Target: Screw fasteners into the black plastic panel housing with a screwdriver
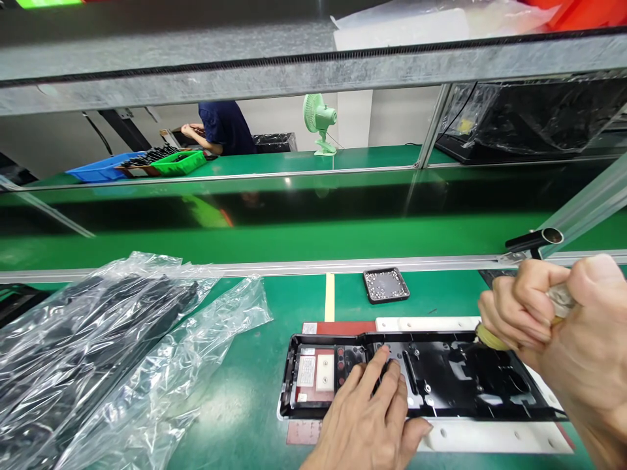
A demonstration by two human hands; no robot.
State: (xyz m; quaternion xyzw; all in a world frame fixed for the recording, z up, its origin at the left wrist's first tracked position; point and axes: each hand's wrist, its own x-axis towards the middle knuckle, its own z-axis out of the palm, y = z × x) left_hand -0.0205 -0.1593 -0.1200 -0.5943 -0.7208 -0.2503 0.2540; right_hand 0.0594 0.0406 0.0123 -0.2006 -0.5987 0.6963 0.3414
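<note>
A long black plastic housing [470, 378] lies with its hollow side up on a fixture with white strips [494, 436] and a reddish board [304, 432]. My left hand [367, 411] rests flat on the housing near its middle, fingers stretched and slightly apart, holding nothing. My right hand [533, 313] is wrapped round a screwdriver [490, 338] with a yellowish handle, over the housing's right part. The screwdriver's tip is hard to make out against the black plastic. Behind the housing sits a small black tray [386, 286] of tiny screws.
Clear plastic bags [122, 352] with dark parts cover the left of the green table. A metal rail [274, 268] runs behind, with a black tube holder [533, 240] at right. Across stand a green fan [319, 121], bins [179, 163] and a person in dark blue [228, 127].
</note>
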